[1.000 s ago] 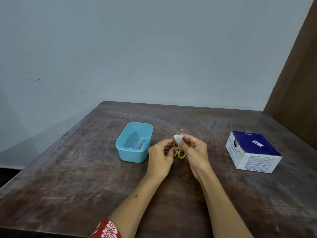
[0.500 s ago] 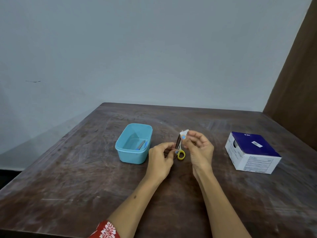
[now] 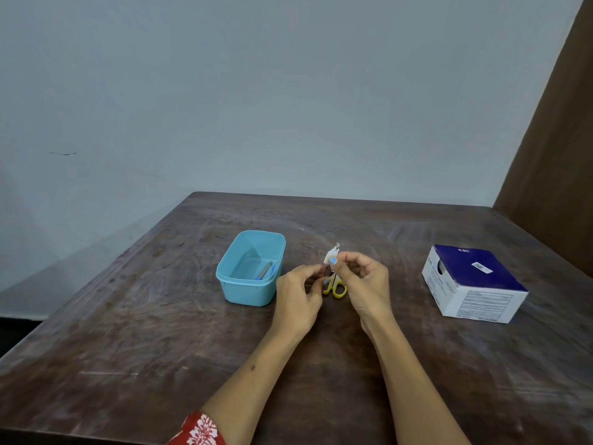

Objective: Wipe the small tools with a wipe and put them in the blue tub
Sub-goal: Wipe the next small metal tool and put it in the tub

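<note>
Left hand [image 3: 296, 295] grips small yellow-handled scissors [image 3: 333, 285] above dark scratched wooden desk [image 3: 128, 332]. Right hand [image 3: 364, 281] pinches small white wipe [image 3: 330, 255] around blades. Light blue plastic tub [image 3: 252, 268] just left of hands, 1 grey-and-blue tool [image 3: 266, 271] inside. White-and-navy cardboard box [image 3: 475, 284] well right.

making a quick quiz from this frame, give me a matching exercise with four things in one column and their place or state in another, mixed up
Things:
1. blue tub
2. small scissors
3. wipe
4. blue and white box

Places or states:
A. pinched in the right hand
B. on the table, right of both hands
C. gripped by the left hand, yellow handles showing
D. on the table, left of both hands, with a grey tool inside

Pairs: 1-D, 2-C, 3-A, 4-B
</note>
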The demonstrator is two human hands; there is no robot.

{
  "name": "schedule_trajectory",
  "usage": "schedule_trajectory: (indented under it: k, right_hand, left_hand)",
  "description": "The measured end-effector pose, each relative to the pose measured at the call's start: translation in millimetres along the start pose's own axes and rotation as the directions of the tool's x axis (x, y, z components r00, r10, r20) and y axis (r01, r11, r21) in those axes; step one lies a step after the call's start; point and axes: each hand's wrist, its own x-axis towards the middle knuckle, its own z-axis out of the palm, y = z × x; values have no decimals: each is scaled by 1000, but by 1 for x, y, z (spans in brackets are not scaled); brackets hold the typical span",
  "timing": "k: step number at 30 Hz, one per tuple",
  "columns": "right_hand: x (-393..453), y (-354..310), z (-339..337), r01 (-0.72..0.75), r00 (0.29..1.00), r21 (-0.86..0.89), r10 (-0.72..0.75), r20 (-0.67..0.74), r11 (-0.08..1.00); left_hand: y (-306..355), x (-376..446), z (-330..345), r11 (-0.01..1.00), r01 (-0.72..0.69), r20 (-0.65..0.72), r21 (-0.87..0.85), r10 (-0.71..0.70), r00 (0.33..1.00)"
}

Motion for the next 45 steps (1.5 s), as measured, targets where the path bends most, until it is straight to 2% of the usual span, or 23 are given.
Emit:
schedule_trajectory:
  k: [3, 7, 14, 18, 22, 24, 27, 31, 34, 37, 40, 45]
  right_hand:
    - [0, 0, 0, 8, 1000, 1, -8, -26, 1000]
    - [-5, -2, 4, 1, 997, -52, 3, 83, 999]
    - [-2, 0, 2, 12, 1000, -3, -12, 12, 1000]
    - [-3, -4, 2, -50, 998, 146, 46, 31, 988]
    - [2, -1, -1, -71, 997, 241, 65, 33, 968]
    - [4, 1, -1, -96, 995, 332, 104, -7, 938]
    - [10, 1, -4, -66, 978, 434, 145, -151, 899]
    - [5, -3, -4, 61, 961, 237, 7, -276, 970]
    - [0, -5, 0, 145, 963, 75, -123, -240, 987]
    - [-3, -5, 3, 169, 969, -30, -172, -180, 985]
    - [-7, -6, 4, 151, 980, -29, -154, -125, 988]
    - [-3, -6, -1, 131, 979, 43, -122, -160, 990]
  left_hand:
    - [2, -1, 0, 1000, -14, 17, 6, 14, 1000]
    - [0, 1, -2, 1000, 5, -30, -28, -6, 1000]
    - [4, -1, 0, 997, 29, 25, -71, -27, 999]
    - [11, -2, -1, 974, 118, 95, -196, -101, 990]
    - [13, -2, -1, 895, 228, 196, -383, -162, 967]
    - [12, 0, 0, 877, 257, 194, -407, -192, 962]
    - [13, -1, 2, 856, 301, 181, -421, -247, 952]
    - [11, 0, 2, 852, 316, 118, -418, -294, 948]
    - [12, 0, 2, 855, 309, 91, -418, -299, 950]
    - [13, 0, 1, 859, 283, 71, -427, -280, 957]
    - [13, 0, 0, 863, 269, 56, -428, -272, 961]
    - [13, 0, 1, 850, 256, 45, -460, -265, 963]
